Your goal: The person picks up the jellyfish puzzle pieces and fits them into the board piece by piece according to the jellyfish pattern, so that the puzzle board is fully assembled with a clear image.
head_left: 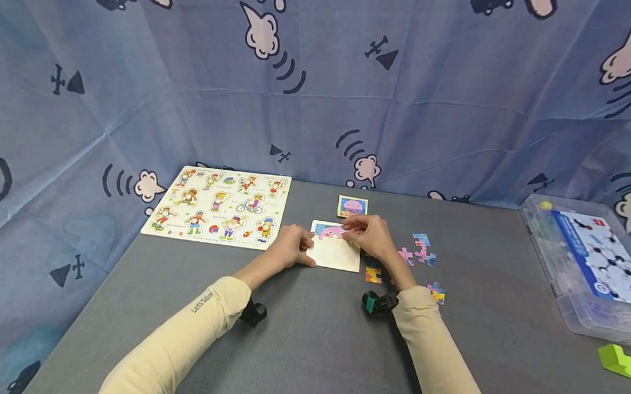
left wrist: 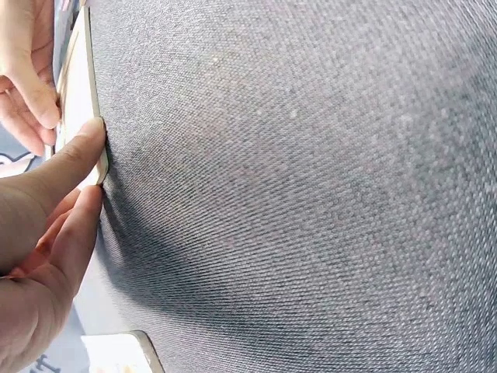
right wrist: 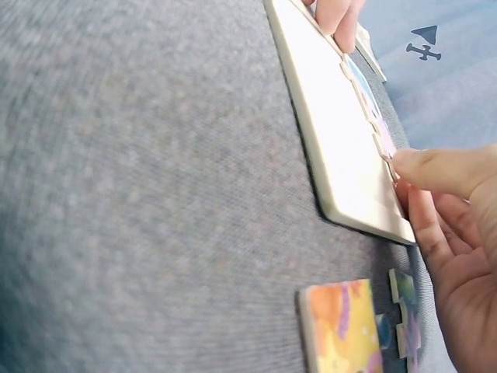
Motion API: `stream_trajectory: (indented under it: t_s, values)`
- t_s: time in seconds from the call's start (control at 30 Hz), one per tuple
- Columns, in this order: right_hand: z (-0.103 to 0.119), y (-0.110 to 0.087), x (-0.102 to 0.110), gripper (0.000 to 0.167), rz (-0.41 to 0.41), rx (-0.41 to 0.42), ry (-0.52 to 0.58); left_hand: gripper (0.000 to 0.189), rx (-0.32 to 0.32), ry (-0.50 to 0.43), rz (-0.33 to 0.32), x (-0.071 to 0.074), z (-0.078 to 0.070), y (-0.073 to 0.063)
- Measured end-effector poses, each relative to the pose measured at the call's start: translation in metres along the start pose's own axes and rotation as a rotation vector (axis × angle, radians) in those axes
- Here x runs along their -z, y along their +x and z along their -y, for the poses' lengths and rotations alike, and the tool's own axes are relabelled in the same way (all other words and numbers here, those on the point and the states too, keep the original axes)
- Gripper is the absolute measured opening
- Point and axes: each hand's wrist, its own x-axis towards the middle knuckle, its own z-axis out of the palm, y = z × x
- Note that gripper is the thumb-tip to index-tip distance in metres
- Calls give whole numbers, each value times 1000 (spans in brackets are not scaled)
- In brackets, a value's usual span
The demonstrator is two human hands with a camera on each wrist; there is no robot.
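A square wooden puzzle board (head_left: 335, 256) lies flat, its upper part filled with joined pieces of a pink and blue picture (head_left: 328, 230). My left hand (head_left: 292, 245) grips the board's near left corner, thumb on the near edge and fingers along the left side. At the far right corner, my right hand (head_left: 370, 235) pinches a puzzle piece at the end of the joined row; most of that piece is hidden by the fingers. In the right wrist view, the thumb (right wrist: 415, 167) meets the row's end and the other fingers curl beside the board's right edge.
Loose puzzle pieces (head_left: 422, 250) lie right of the board, with a yellow-orange piece (head_left: 373, 275) nearer. Behind stands a small octopus picture tile (head_left: 353, 206). A large sports-figure board (head_left: 217, 206) lies left. Far right are a clear plastic case (head_left: 553, 260) and a green object (head_left: 625, 364).
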Motion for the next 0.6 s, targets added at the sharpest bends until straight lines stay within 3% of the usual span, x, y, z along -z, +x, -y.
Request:
stream_trajectory:
  t_s: [0.6]
  values:
    - [1,-1,-1,22,-2,8,5,29,22,-24,-3,1,-1,-1]
